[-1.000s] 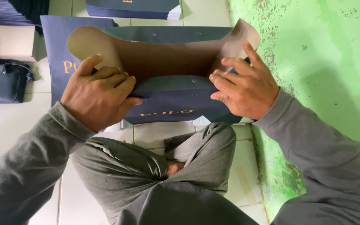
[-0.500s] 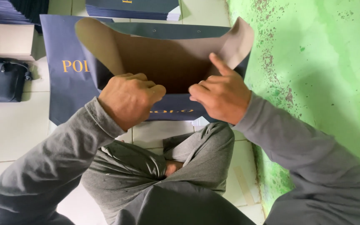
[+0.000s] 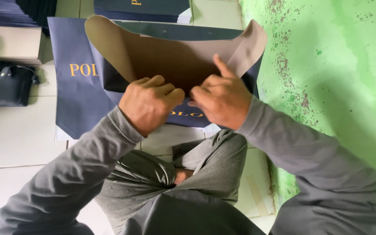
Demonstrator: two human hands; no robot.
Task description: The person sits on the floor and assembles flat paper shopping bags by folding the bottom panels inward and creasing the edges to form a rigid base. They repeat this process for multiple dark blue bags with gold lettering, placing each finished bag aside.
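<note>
Head view, seated on the white tiled floor (image 3: 18, 143). My left hand (image 3: 149, 103) and right hand (image 3: 222, 98) meet at the near rim of the navy paper bag (image 3: 183, 65), which stands open above my knees with its brown lining showing. Both hands are curled, fingers pinching the rim. I judge the step to be creasing the bag's mouth; the next move calls for even pressure along the fold. A flat navy bag (image 3: 75, 87) lies beneath, a black pouch (image 3: 10, 85) well apart at left, the green wall (image 3: 327, 65) at right.
</note>
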